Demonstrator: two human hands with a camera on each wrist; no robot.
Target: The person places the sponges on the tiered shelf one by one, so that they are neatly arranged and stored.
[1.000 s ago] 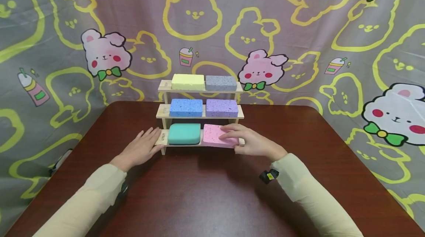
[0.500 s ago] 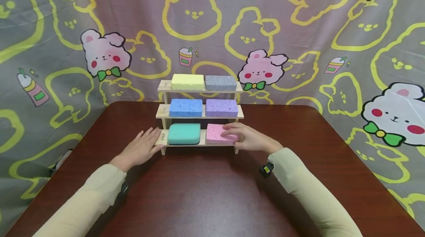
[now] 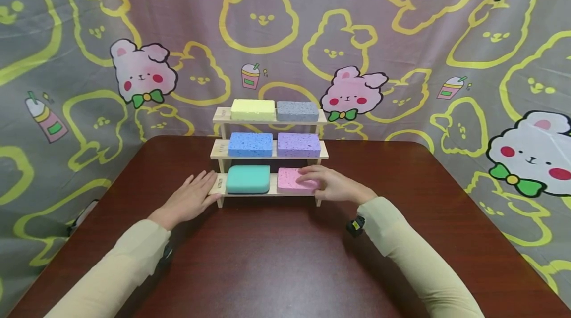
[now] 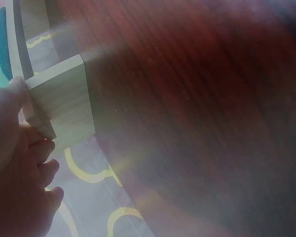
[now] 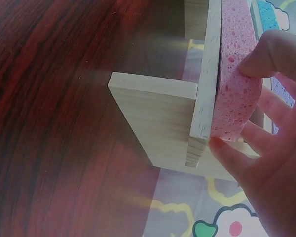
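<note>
A three-tier wooden rack holds a sponge pair on each step. My right hand holds the pink sponge at the right of the bottom step. In the right wrist view, its fingers curl over the broad side while the thumb is at the sponge's end, by the board. The pink sponge lies flat beside a teal rounded sponge. My left hand grips the left end of the bottom board, thumb at the front edge and fingers round the end, as the left wrist view shows.
Blue and purple sponges sit on the middle step. On the top step are yellow and grey ones. The dark wooden table meets a bunny-patterned cloth behind the rack.
The pink sponge has shifted slightly right and settled back onto the bottom step. My right hand has moved a little with it, its wrist drawing left. My left hand stays put.
</note>
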